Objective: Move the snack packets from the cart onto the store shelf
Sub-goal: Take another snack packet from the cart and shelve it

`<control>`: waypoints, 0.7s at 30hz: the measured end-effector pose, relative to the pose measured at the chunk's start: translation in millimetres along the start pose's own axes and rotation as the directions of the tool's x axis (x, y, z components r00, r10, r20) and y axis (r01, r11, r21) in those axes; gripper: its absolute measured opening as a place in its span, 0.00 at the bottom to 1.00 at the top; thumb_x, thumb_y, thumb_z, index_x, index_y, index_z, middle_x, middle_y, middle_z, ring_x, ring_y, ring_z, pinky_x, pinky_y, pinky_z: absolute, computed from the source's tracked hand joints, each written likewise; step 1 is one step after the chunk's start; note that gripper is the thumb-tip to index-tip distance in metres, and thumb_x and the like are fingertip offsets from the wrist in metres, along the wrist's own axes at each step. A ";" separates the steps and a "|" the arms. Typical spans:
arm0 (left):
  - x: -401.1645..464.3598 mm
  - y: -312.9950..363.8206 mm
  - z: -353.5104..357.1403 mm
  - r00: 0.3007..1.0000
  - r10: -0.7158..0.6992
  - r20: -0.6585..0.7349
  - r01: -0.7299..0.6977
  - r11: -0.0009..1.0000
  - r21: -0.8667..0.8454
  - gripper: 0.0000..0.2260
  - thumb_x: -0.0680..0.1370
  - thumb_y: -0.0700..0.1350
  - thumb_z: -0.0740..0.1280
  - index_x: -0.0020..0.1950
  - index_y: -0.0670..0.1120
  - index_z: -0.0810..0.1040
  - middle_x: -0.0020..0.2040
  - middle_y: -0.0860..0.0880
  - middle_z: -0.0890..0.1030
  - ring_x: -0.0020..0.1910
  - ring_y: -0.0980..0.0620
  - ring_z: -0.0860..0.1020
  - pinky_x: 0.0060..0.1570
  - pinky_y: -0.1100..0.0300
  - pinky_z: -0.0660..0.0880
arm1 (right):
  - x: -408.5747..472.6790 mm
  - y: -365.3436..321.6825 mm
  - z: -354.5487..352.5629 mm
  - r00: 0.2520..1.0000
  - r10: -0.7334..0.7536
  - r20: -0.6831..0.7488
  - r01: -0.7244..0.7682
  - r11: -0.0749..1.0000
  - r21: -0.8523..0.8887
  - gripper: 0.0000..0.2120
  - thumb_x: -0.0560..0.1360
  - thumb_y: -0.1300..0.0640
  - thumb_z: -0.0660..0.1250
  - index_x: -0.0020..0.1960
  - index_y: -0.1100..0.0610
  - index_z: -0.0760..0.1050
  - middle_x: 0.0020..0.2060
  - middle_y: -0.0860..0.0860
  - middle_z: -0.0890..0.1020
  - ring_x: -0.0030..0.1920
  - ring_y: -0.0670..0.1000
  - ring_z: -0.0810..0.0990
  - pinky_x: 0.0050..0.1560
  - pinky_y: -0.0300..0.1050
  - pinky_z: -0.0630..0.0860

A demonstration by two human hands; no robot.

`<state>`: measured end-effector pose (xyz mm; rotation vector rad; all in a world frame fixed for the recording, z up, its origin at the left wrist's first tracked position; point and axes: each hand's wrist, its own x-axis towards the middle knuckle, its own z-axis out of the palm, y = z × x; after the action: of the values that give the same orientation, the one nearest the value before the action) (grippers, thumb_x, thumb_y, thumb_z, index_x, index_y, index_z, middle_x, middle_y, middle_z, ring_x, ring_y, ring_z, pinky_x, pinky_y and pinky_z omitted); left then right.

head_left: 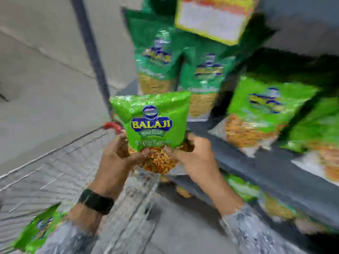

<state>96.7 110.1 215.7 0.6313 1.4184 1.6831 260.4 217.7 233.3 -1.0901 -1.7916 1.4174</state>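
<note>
Head view, heavy motion blur outside the centre. Green Balaji snack packet [152, 121] held upright in mid-air, between the wire cart [55, 173] at left and the store shelf [266, 167] at right, touching neither. Both hands grip its lower, clear-windowed end. Left hand [117, 156]: palm turned inward, thumb on the packet's front, fingers curled round the left edge; grip closed on the packet. Right hand [192, 154]: mirrored, thumb on the front, fingers wrapped behind the right edge; grip closed on the same packet. Both forearms rise from the bottom of the frame and converge toward the packet. Black watch [96, 200] on the left wrist; patterned grey sleeves on both arms. Another green packet [38, 230] lies in the cart, lower left. Shelf already carries rows of similar green packets [262, 110], standing and leaning. Cart's red handle corner [111, 126] just behind the left hand.
</note>
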 end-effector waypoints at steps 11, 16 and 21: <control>-17.9 -32.5 331.0 0.880 0.133 0.456 -0.217 0.967 0.136 0.18 0.72 0.30 0.73 0.61 0.40 0.78 0.57 0.44 0.85 0.51 0.56 0.82 0.54 0.65 0.77 | -76.8 40.6 -299.4 0.779 -0.080 -0.622 -0.083 0.970 -0.228 0.18 0.61 0.43 0.78 0.46 0.50 0.83 0.38 0.49 0.88 0.40 0.56 0.86 0.44 0.57 0.82; 1.8 -70.9 394.7 0.863 0.027 0.504 -0.141 0.972 0.190 0.23 0.69 0.32 0.75 0.61 0.44 0.74 0.56 0.42 0.83 0.52 0.49 0.80 0.55 0.55 0.76 | -65.9 76.4 -352.4 0.698 -0.032 -0.715 -0.180 0.959 -0.219 0.22 0.59 0.44 0.80 0.47 0.56 0.82 0.40 0.52 0.88 0.43 0.59 0.87 0.46 0.61 0.83; 8.8 -89.3 403.1 0.881 -0.035 0.473 -0.084 0.970 0.229 0.30 0.66 0.42 0.75 0.67 0.41 0.75 0.58 0.43 0.85 0.53 0.51 0.81 0.56 0.55 0.78 | -64.0 94.5 -358.8 0.694 0.001 -0.720 -0.203 0.960 -0.194 0.15 0.59 0.48 0.81 0.41 0.47 0.80 0.37 0.48 0.87 0.41 0.56 0.86 0.45 0.60 0.83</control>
<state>439.4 340.2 224.3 1.1208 1.2609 1.2571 616.3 340.6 233.2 -1.6257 -1.3481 0.6339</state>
